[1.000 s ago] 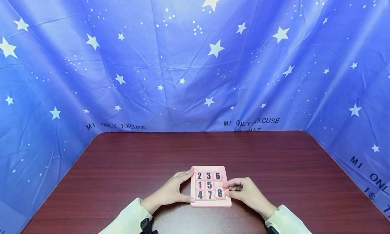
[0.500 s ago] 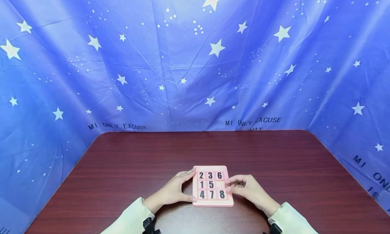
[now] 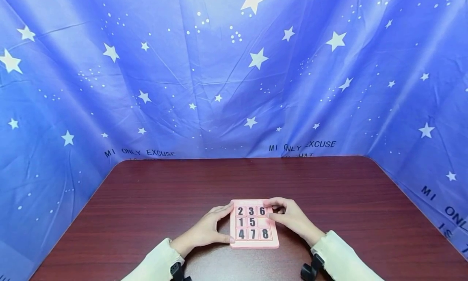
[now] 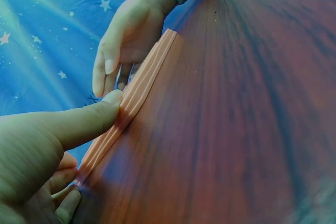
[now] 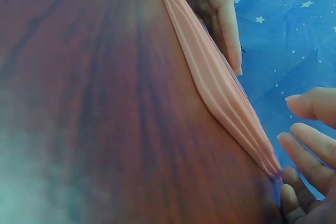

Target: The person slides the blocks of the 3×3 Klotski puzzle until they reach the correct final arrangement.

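Note:
A pink sliding number puzzle (image 3: 254,244) lies flat on the table, its tiles reading 2 3 6, then 1 5 and a gap, then 4 7 8. My left hand (image 3: 205,229) holds the puzzle's left edge, thumb at the near corner and fingers toward the far one; the left wrist view shows the thumb (image 4: 100,116) against the ridged pink side. Over the upper right edge is my right hand (image 3: 290,217), its index finger and thumb tips around the 6 tile (image 3: 261,211). In the right wrist view, these fingers (image 5: 310,158) are spread; contact with the tile is unclear.
The dark red wood-grain table (image 3: 175,183) extends beyond the puzzle on every side. A blue curtain (image 3: 219,70) with white stars hangs behind and beside it. Black straps (image 3: 310,269) with devices sit at both wrists, over pale sleeves (image 3: 155,258).
The 8 tile, slightly raised a second ago, sits level in the bottom row. My right hand has moved from beside the gap and the 8 up to the 6; the left hand keeps its place.

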Demonstrator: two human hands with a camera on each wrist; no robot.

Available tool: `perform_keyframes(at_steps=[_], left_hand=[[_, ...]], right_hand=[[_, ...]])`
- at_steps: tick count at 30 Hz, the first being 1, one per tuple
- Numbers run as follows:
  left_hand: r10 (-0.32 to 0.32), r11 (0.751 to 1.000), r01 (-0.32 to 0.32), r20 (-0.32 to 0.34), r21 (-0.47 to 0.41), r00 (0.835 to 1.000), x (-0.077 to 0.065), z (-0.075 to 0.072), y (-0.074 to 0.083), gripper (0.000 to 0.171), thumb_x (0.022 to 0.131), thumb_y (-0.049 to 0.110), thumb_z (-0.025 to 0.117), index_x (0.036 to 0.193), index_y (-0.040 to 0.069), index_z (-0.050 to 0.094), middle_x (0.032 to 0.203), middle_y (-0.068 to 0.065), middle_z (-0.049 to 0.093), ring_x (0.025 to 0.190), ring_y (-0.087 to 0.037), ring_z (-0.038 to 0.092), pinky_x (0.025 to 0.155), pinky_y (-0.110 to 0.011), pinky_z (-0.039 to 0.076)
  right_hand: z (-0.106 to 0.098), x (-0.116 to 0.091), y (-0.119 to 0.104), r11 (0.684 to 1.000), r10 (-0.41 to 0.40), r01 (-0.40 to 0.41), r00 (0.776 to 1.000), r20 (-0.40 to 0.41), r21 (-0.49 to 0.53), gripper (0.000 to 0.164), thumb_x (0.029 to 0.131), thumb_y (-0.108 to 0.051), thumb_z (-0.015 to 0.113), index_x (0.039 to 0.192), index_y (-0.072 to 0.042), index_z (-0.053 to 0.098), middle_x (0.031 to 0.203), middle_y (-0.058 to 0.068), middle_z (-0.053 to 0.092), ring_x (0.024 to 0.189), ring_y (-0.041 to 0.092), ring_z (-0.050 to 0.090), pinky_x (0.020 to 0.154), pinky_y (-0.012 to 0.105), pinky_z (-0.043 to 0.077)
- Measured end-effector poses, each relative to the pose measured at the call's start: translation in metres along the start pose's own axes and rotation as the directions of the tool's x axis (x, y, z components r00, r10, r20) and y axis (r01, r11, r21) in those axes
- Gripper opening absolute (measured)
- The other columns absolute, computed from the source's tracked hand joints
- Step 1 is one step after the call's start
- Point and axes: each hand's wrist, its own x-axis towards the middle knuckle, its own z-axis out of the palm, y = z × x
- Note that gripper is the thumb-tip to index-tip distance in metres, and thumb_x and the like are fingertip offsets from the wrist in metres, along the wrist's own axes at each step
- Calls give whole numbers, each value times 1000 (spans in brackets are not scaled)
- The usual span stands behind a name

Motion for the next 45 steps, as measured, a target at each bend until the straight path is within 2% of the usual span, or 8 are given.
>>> perform_keyframes(at_steps=[19,25,29,36,45], left_hand=[[-8,1000,8,0,-3,1000,-2,-2,2,94,67,34,83,142,0,38,149,-10,36,131,-29,37,107,-47,29],[6,1000,-6,-4,2,1000,-1,-2,3,94,66,32,84,141,-2,39,148,-12,37,130,-30,37,108,-46,30],[8,1000,-8,-4,0,1000,-1,-2,3,94,66,32,84,141,-2,38,148,-12,37,130,-30,38,108,-45,29],[9,1000,-9,-4,-2,1000,-1,-2,3,95,66,32,84,142,-2,38,149,-12,37,130,-29,37,108,-44,30],[-3,1000,3,6,-4,1000,0,-2,4,95,67,33,84,142,-1,37,149,-11,35,131,-29,37,108,-45,30]], right_hand=[[5,5,3,993,-60,57,998,-23,-108,29,75,-7,74,103,-3,68,90,6,65,75,13,52,62,21,41],[5,-2,-18,990,-80,77,997,-17,-121,27,75,2,71,102,4,66,90,14,65,76,22,53,62,21,41],[4,-7,-30,991,-64,63,998,-1,-115,27,76,3,70,103,6,65,91,17,64,75,20,53,63,21,42],[2,3,8,995,-55,56,998,6,-86,29,75,-11,76,102,-5,68,90,6,65,75,11,53,64,21,44],[2,-5,6,996,-56,57,998,20,-67,29,73,-7,75,102,-4,69,90,5,66,77,11,53,65,20,45]])
